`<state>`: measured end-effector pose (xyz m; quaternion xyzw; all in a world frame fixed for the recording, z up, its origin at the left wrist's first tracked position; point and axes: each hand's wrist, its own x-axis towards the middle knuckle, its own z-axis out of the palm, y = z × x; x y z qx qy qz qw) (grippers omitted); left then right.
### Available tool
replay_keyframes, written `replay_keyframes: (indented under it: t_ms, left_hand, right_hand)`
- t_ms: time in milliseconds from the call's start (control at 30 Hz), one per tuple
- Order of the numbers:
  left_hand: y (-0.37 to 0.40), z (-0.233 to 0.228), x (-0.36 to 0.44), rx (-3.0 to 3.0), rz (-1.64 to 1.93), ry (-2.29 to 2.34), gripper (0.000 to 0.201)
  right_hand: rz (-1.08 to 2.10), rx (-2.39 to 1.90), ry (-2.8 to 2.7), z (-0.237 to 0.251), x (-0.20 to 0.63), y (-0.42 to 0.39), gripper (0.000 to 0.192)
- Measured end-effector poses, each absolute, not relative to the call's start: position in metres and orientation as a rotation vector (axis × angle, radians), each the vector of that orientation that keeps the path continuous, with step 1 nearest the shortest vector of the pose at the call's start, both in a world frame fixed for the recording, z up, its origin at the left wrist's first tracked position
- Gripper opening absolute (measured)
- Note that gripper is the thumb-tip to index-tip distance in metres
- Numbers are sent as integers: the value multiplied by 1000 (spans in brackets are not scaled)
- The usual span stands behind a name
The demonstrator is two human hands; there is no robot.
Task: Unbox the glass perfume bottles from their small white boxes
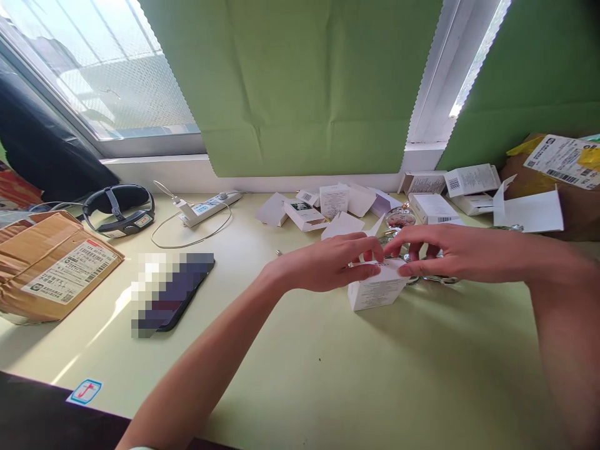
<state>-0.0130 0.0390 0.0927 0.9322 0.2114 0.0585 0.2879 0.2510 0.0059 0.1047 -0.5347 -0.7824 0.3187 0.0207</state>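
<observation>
Two hands meet on a small white box (376,289) near the middle of the table (300,375). Left hand (328,262) pinches its top flap. Right hand (450,250) holds the top from 3 o'clock. More little boxes (328,206) lie at 12 o'clock. A phone (180,294) lies at 9 o'clock.

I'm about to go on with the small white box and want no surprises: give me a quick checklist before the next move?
1. Both hands on the small white cardboard box: ok; left hand and right hand touch its top.
2. Box resting on the pale green table: ok.
3. Top flap closed: cannot tell, fingers cover it.
4. Bare table in front of the box: ok.
5. Round clear glass bottle apart from the hands: ok, behind them.
</observation>
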Motion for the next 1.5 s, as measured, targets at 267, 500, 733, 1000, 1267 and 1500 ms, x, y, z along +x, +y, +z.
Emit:
replay_keyframes:
  t_ms: [267,500,733,1000,1267,1500]
  left_hand:
    - [38,93,-13,2526,145,581,28]
    - [38,93,-12,2550,151,586,28]
    - [37,93,-11,2585,136,591,28]
    - [35,94,-11,2596,124,592,27]
    - [34,95,-10,2603,109,588,29]
    - [33,95,-10,2600,88,586,30]
  right_hand:
    - [976,-1633,-2470,107,245,4,51]
    - [966,-1609,-2517,110,241,1,49]
    - [985,-1556,-2504,110,238,2,46]
    - [1009,-1527,-2550,111,237,1,43]
    - [1039,-1494,-2525,110,238,1,40]
    - [1063,-1477,-2515,110,235,1,32]
